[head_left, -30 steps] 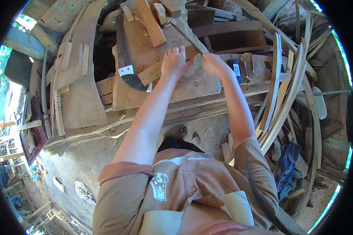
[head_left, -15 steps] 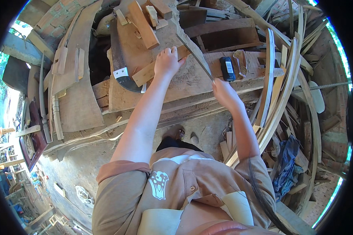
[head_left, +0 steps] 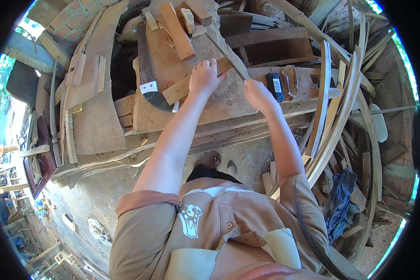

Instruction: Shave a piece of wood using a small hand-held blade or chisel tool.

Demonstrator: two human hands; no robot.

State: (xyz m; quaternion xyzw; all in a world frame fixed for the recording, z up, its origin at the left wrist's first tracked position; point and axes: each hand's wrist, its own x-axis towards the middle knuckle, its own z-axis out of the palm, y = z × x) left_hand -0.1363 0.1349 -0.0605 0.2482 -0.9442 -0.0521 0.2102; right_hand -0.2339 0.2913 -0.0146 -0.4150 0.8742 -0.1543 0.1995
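Note:
My left hand [head_left: 204,78] is closed over a short wooden block [head_left: 177,90] that lies slantwise on the wide plank bench [head_left: 147,119]. In my right hand [head_left: 261,94] is the near end of a long, narrow grey file [head_left: 225,52]. The file reaches up and to the left, crossing the block's right end just beyond my left fingertips. Where file and wood meet is partly hidden by my left hand. Left of the block lies a dark curved tool [head_left: 146,65] with a white two-holed plate.
Wood offcuts [head_left: 178,30] lie at the bench's far side. A black labelled case [head_left: 275,87] rests right of my right hand. Long curved strips [head_left: 333,114] lean at the right, above a dark blue cloth [head_left: 343,200]. A curved board [head_left: 98,112] stands at the left.
My right hand has pushed the file away and to the left, along a short stroke. My left hand stays on the block. The whole view has shifted slightly.

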